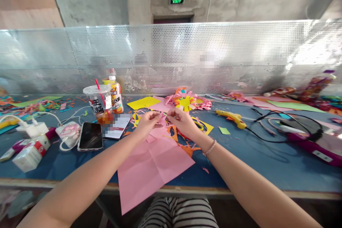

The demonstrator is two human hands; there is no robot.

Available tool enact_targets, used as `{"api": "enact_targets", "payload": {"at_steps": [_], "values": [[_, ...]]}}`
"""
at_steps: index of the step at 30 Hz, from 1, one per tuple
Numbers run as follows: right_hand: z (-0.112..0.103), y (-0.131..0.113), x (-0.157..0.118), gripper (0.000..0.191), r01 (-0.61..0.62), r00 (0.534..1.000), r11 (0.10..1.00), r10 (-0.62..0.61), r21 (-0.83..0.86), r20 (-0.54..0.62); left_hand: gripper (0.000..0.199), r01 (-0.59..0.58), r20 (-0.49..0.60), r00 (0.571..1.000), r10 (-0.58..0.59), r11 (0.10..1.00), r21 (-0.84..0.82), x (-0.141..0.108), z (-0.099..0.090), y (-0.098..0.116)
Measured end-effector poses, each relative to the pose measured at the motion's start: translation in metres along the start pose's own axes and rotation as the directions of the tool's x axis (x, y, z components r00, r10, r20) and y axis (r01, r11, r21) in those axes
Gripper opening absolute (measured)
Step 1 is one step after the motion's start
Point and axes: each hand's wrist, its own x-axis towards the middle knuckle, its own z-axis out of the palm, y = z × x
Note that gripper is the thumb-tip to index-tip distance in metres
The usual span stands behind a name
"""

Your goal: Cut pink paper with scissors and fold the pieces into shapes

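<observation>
Both hands meet above the middle of the blue table. My left hand (151,123) is closed, its fingertips pinching a small piece of pink paper (163,118). From the right, my right hand (181,119) pinches the same small piece. Beneath them a large creased pink sheet (156,165) lies on the table, its lower corner hanging over the front edge. Just behind the hands is a paper flower (186,103) with yellow and pink petals. Orange and yellow paper scraps (187,148) lie beside the sheet, partly under my right hand.
On the blue table (213,167), a plastic cup (97,101), a bottle (116,94), a phone (91,136) and chargers (69,133) stand or lie at left. A yellow glue gun (232,118) with a black cable lies at right. A perforated metal screen (165,57) runs behind.
</observation>
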Motion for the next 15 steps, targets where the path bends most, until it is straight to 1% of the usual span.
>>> {"api": "enact_targets", "payload": {"at_steps": [7,12,15], "values": [[-0.0008,-0.0034,-0.0005,0.004,-0.004,1.000,1.000,0.004,0.008,0.003,0.029,0.004,0.005,1.000,-0.004,1.000,0.000,-0.0011,0.0000,-0.0001],[-0.0006,-0.0008,0.0001,0.006,-0.017,1.000,0.999,0.017,0.036,0.001,0.028,0.015,0.029,0.999,-0.013,0.999,-0.037,-0.0021,0.0002,0.0007],[-0.0003,0.0001,0.0000,0.007,-0.027,1.000,0.998,0.026,0.060,0.012,0.028,0.028,0.025,0.999,-0.027,0.999,-0.039,-0.0019,0.0004,0.0007]]}}
